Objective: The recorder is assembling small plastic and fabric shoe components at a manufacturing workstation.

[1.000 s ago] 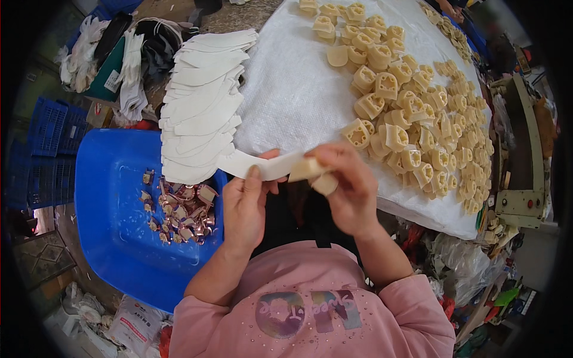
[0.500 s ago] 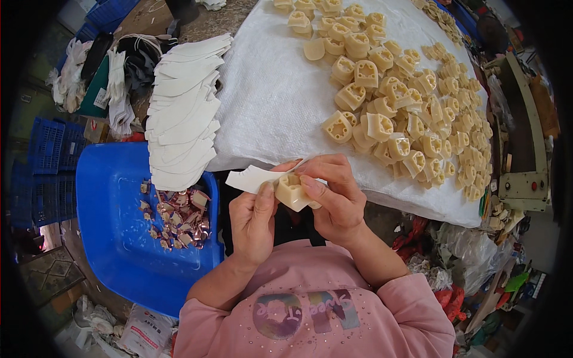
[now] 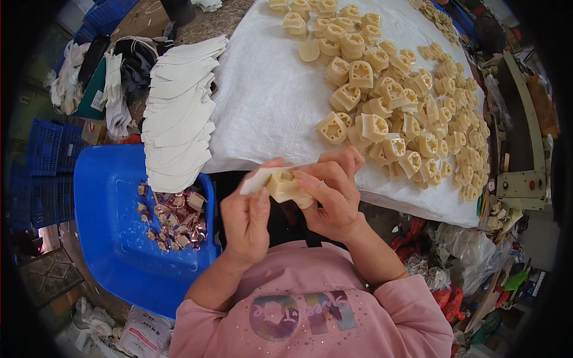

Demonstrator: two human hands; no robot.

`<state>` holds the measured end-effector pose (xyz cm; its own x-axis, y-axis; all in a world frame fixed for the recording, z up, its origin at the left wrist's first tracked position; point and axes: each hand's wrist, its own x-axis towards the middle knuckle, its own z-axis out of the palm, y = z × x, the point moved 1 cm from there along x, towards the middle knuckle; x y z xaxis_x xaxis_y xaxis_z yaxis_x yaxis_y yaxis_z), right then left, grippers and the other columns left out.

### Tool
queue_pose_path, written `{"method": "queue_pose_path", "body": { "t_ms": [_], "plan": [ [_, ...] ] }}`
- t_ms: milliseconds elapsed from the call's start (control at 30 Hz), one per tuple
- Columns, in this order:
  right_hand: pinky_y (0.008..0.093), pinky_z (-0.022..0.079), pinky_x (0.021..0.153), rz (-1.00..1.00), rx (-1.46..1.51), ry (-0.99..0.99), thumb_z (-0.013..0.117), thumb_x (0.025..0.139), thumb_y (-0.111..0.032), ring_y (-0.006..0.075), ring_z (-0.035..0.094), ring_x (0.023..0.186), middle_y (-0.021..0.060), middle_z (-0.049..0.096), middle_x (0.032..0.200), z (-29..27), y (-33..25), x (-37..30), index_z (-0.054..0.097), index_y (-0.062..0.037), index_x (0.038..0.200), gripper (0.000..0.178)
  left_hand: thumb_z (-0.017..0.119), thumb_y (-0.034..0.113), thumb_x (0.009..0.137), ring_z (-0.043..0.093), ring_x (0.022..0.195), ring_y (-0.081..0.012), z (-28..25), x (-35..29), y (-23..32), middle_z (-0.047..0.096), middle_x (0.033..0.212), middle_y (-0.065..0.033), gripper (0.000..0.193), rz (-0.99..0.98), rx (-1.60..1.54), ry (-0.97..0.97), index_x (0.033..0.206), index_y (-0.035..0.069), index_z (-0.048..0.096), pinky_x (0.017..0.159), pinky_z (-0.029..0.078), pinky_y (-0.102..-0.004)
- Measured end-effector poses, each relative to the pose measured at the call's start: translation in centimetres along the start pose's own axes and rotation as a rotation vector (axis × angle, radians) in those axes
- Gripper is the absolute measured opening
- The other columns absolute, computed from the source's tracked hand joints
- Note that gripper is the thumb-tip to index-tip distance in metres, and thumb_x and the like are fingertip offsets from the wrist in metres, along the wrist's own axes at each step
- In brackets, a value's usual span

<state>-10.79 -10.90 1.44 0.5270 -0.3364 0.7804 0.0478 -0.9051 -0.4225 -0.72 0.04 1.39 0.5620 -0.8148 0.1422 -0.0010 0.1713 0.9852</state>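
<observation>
A cream plastic shoe heel (image 3: 285, 188) is held between my two hands in front of my chest, its hollowed end tilted up. My left hand (image 3: 246, 219) is closed, its thumb on the heel's left side and a white cut piece of thin sheet material (image 3: 255, 181) pinched against it; the fingers are slightly blurred. With thumb and curled fingers, my right hand (image 3: 334, 194) grips the heel's right side. Just beyond, many similar cream heels (image 3: 388, 92) lie heaped on a white woven cloth (image 3: 256, 101).
Overlapping white cut pieces (image 3: 179, 107) fan along the left table edge, overhanging a blue plastic tub (image 3: 113, 238). Inside the tub are shiny pinkish-brown wrapped heels (image 3: 179, 221). Blue crates (image 3: 45, 146) stand farther left. Clear plastic wrap (image 3: 471, 250) and scraps lie at lower right.
The white piece's free end, which stuck out to the left, is now folded in closer to the heel. My left fingers have moved up behind it, and the heel has shifted slightly left.
</observation>
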Motion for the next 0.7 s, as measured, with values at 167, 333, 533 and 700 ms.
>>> {"method": "queue_pose_path", "body": {
  "t_ms": [167, 333, 533, 700],
  "plan": [
    [0.0411, 0.024, 0.073, -0.033, -0.169, -0.134, 0.065, 0.063, -0.008, 0.0197, 0.049, 0.074, -0.0002, 0.055, 0.079, -1.1, -0.9, 1.0, 0.06, -0.0132, 0.086, 0.024, 0.049, 0.01, 0.093, 0.049, 0.065, -0.0073, -1.1, 0.4, 1.3, 0.06, 0.078, -0.0071, 0.021, 0.134, 0.295, 0.132, 0.096, -0.007, 0.062, 0.057, 0.038, -0.02],
    [0.0424, 0.024, 0.072, 0.097, -0.224, -0.324, 0.063, 0.057, -0.007, 0.0204, 0.046, 0.077, -0.0004, 0.047, 0.075, -1.3, -1.3, 1.3, 0.059, -0.0124, 0.079, 0.023, 0.051, 0.01, 0.092, 0.052, 0.07, -0.009, -1.1, -0.1, 0.2, 0.061, 0.081, -0.007, 0.021, 0.122, 0.364, 0.079, 0.097, -0.008, 0.061, 0.062, 0.04, -0.0215],
    [0.0422, 0.024, 0.071, 0.097, -0.222, -0.412, 0.061, 0.056, -0.005, 0.0224, 0.043, 0.076, 0.004, 0.043, 0.074, -1.3, -1.4, 1.0, 0.055, -0.0101, 0.075, 0.021, 0.056, -0.003, 0.083, 0.057, 0.066, -0.025, -0.4, 0.0, 0.0, 0.062, 0.08, -0.0148, 0.015, 0.358, 0.533, 0.055, 0.097, -0.008, 0.061, 0.059, 0.046, -0.0323],
    [0.0416, 0.025, 0.071, 0.022, -0.184, -0.39, 0.062, 0.057, -0.002, 0.0234, 0.043, 0.077, 0.0051, 0.043, 0.076, -0.9, -0.6, 0.3, 0.054, -0.0088, 0.074, 0.02, 0.058, -0.007, 0.079, 0.057, 0.068, -0.0281, -0.5, 0.3, 0.4, 0.06, 0.083, -0.0166, 0.019, 0.468, 0.698, -0.034, 0.098, -0.009, 0.059, 0.062, 0.047, -0.0328]
  ]
}}
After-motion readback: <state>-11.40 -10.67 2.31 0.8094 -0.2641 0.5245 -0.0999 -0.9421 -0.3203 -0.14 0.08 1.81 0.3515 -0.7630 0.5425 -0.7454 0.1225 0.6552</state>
